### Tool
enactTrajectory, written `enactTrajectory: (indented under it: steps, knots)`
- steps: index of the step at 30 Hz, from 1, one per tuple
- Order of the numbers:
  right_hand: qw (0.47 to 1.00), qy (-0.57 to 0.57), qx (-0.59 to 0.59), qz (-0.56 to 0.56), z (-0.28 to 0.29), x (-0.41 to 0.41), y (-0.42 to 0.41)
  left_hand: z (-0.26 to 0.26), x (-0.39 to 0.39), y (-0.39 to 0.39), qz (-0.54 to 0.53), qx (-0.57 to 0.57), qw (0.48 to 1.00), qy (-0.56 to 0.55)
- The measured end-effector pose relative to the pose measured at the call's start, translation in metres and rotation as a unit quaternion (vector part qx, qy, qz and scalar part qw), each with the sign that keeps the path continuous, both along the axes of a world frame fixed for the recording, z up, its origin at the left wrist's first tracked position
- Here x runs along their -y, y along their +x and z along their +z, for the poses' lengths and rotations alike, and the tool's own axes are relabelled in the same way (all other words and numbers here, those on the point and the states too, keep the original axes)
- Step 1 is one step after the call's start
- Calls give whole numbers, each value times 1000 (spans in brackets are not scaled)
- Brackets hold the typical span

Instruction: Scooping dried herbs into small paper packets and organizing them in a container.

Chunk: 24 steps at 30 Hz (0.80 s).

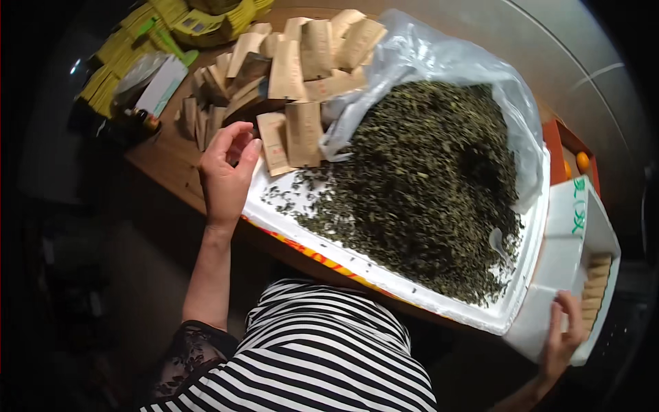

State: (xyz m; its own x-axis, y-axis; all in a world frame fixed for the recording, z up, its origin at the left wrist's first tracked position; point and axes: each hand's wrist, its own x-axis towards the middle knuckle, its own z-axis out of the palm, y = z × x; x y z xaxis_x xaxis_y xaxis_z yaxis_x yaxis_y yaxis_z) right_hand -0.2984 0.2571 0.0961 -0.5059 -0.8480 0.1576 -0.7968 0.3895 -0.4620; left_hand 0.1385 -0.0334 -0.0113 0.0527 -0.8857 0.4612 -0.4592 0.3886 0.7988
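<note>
My left hand (226, 167) hovers over the near left corner of a white foam tray (535, 278). Its fingers are curled, with a gap between thumb and forefinger and nothing visible in it. Just right of it, two brown paper packets (304, 134) stand at the tray's edge. Dark dried leaves, apparently loose tea (412, 195), are heaped in the tray, partly inside a clear plastic bag (443, 56). Far right, my slightly blurred right hand (564, 329) is at a white foam box (548, 262), fingers apart, holding nothing visible. Brown packets (597, 283) stand in a row inside that box.
More brown paper packets (319, 51) crowd the wooden table (170, 170) behind the tray. Yellow packaging (206, 26), a green plastic tool (167, 41), and a small bottle (146, 119) lie at the back left. An orange-red box (558, 149) with small orange fruits (582, 162) sits at right.
</note>
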Motion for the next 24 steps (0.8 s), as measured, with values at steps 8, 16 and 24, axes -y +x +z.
enactTrajectory:
  steps: [8, 16, 24]
  knots:
    - [998, 29, -45, 22, -114, 70, 25, -12, 7, -31, 46, 173, 983, -29]
    - [998, -41, -53, 11, -146, 77, 29, -29, 33, -69, 151, 393, 906, 35]
    - [990, -25, -142, -2, -165, 61, 8, -38, 34, -57, 93, 303, 947, 51]
